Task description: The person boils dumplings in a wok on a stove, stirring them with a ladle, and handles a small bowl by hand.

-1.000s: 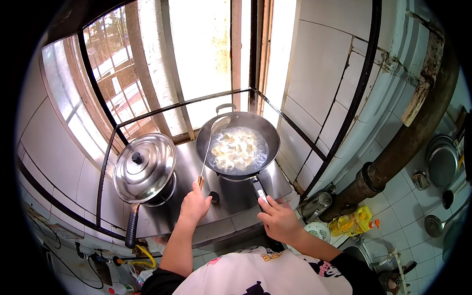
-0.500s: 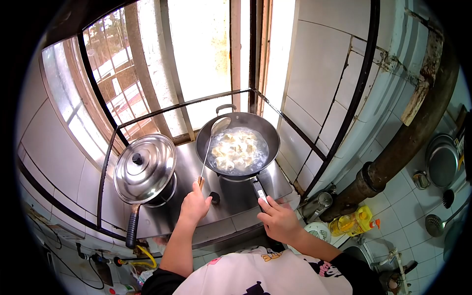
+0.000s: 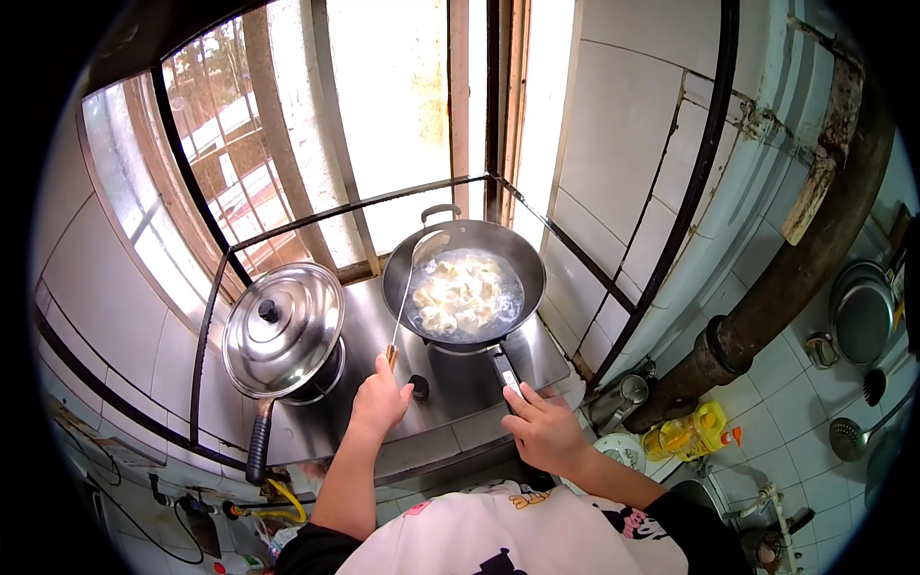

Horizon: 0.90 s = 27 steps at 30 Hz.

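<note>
A dark wok (image 3: 530, 271) stands on the right burner of the steel gas stove (image 3: 369, 326). Bubbling water fills it, with pale dumplings (image 3: 462, 292) clustered in the middle. My left hand (image 3: 379, 402) is closed round the wooden handle of a metal ladle (image 3: 408, 287). The ladle's bowl rests against the wok's left inner wall, above the dumplings. On the wok's long handle (image 3: 508, 369) my right hand (image 3: 546, 428) is closed, with the fingers wrapped over its end. A black stove knob (image 3: 419, 386) sits between the two hands.
Left of the wok, a pan with a shiny steel lid (image 3: 287, 321) covers the other burner, its black handle (image 3: 258, 446) pointing toward me. A black metal frame (image 3: 359, 203) surrounds the stove. At right stand a yellow oil bottle (image 3: 692, 433) and a thick brown pipe (image 3: 767, 316).
</note>
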### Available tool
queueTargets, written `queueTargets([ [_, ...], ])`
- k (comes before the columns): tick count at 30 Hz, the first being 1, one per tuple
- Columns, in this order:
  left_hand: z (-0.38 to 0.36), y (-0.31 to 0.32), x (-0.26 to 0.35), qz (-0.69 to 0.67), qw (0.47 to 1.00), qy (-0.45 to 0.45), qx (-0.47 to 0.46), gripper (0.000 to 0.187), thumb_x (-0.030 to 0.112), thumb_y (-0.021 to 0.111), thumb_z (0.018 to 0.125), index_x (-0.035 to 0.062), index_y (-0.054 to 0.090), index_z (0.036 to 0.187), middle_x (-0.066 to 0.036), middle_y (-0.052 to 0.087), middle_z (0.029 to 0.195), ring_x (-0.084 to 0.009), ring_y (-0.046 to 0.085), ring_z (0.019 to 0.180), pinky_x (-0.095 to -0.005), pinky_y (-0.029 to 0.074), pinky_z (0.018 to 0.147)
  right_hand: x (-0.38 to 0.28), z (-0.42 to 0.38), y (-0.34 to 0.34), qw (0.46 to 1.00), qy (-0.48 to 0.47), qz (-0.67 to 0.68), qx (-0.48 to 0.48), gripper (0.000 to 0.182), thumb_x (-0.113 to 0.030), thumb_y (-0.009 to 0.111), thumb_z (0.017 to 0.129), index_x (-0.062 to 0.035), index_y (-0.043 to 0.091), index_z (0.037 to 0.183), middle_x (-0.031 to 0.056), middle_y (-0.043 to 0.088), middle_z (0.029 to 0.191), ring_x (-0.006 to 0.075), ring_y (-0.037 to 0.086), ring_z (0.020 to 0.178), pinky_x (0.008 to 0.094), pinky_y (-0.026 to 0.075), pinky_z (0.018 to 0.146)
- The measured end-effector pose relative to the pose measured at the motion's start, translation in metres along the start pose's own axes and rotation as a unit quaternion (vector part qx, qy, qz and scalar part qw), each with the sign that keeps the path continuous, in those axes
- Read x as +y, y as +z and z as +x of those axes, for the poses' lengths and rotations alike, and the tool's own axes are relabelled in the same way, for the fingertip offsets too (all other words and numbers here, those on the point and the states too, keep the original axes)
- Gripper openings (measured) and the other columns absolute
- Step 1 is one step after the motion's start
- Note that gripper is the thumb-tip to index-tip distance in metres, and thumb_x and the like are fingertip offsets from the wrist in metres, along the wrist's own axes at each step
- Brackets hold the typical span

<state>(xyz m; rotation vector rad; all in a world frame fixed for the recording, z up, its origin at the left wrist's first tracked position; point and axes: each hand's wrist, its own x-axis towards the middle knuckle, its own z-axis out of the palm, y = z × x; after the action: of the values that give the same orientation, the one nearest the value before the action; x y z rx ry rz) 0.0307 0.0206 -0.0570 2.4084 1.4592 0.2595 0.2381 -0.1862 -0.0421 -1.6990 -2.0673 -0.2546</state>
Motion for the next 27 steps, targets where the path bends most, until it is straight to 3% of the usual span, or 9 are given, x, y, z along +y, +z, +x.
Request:
queueTargets([
  [27, 0.0003, 0.0017, -0.0016, 0.008, 1.000, 0.004, 0.000, 0.071, 0.029, 0.069, 0.087, -0.0083, 0.031, 0.133, -0.031, 0.066, 0.090, -0.0458, 0.067, 0.086, -0.0500, 0.055, 0.076, -0.0004, -0.0004, 0.0016, 1.000, 0.004, -0.002, 0.010, 0.012, -0.004, 0.066, 0.074, -0.0058, 0.060, 0.085, 0.0191, 0.060, 0.127, 0.0370, 0.059, 0.116, 0.0358, 0.056, 0.082],
])
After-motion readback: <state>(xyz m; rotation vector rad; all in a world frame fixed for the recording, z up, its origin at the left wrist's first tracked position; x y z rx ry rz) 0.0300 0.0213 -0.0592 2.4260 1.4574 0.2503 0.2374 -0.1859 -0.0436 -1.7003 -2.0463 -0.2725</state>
